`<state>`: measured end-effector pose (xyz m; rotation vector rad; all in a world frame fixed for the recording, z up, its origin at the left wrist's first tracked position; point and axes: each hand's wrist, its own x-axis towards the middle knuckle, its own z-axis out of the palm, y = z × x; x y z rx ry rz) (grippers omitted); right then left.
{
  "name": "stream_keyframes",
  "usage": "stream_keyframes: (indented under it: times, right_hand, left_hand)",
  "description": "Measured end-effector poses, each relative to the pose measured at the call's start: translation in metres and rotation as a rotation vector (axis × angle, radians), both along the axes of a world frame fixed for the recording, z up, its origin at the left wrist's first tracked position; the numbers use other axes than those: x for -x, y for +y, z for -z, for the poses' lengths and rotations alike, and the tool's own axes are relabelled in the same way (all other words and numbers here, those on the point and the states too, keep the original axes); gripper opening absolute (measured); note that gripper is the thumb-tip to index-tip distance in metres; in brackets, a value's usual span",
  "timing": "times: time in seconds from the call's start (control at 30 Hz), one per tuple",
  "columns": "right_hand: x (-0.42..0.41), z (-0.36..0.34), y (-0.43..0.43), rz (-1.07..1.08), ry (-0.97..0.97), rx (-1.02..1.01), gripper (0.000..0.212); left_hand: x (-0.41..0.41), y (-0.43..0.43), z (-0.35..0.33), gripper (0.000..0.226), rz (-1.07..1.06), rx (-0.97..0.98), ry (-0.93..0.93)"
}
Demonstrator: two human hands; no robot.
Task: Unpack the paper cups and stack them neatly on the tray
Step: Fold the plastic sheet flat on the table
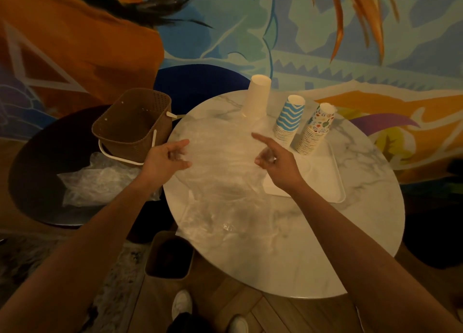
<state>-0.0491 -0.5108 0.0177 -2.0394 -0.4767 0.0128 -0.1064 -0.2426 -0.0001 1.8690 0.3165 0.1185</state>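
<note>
Presently, both hands are held apart over the round marble surface [288,245], the left hand [167,158] and the right hand [274,162] each pinching an edge of a clear plastic wrapper [220,174] stretched just left of the white tray [337,177]. A blue zigzag stack [288,122] and a floral stack [316,129] of cups stand at the tray's far end and appear to lean. A plain white stack [258,97] stands off the tray, beyond its far-left corner. The likely risk is that the wrapper, swept sideways, snags a tall stack and topples it.
</note>
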Motion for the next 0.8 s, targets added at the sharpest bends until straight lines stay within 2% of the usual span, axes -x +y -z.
stream_keyframes:
  times: [0.1, 0.17, 0.23, 0.33, 0.4, 0.53, 0.63, 0.7, 0.8]
  right_hand:
    - [-0.004, 0.006, -0.008, 0.095, -0.079, 0.199, 0.052]
    - [-0.004, 0.007, -0.01, 0.174, -0.075, 0.264, 0.052]
    - [0.001, 0.004, -0.009, 0.157, -0.024, 0.181, 0.064]
    - [0.008, 0.002, -0.005, 0.008, 0.107, 0.054, 0.08]
    - [0.007, 0.005, -0.003, 0.027, 0.095, 0.125, 0.068]
    - [-0.002, 0.011, -0.007, 0.175, -0.126, 0.36, 0.023]
    - [-0.006, 0.015, -0.014, 0.225, -0.182, 0.435, 0.015]
    - [-0.006, 0.015, -0.015, 0.297, -0.147, 0.321, 0.018]
    - [-0.004, 0.012, -0.009, 0.393, 0.058, -0.059, 0.015]
  left_hand:
    - [0.0, 0.001, -0.002, 0.057, 0.027, -0.188, 0.031]
    - [0.002, -0.003, -0.004, 0.055, 0.018, -0.255, 0.043]
    - [0.002, -0.008, -0.005, 0.053, 0.01, -0.262, 0.038]
    - [0.002, -0.014, -0.005, 0.051, 0.015, -0.239, 0.023]
    - [0.002, -0.016, -0.005, 0.05, 0.022, -0.245, 0.02]
    - [0.005, -0.014, -0.011, 0.041, 0.021, -0.427, 0.031]
    - [0.006, -0.011, -0.013, 0.027, 0.006, -0.534, 0.043]
    - [0.007, -0.01, -0.012, 0.021, -0.03, -0.444, 0.042]
    - [0.009, -0.017, -0.013, 0.014, -0.128, -0.025, 0.007]
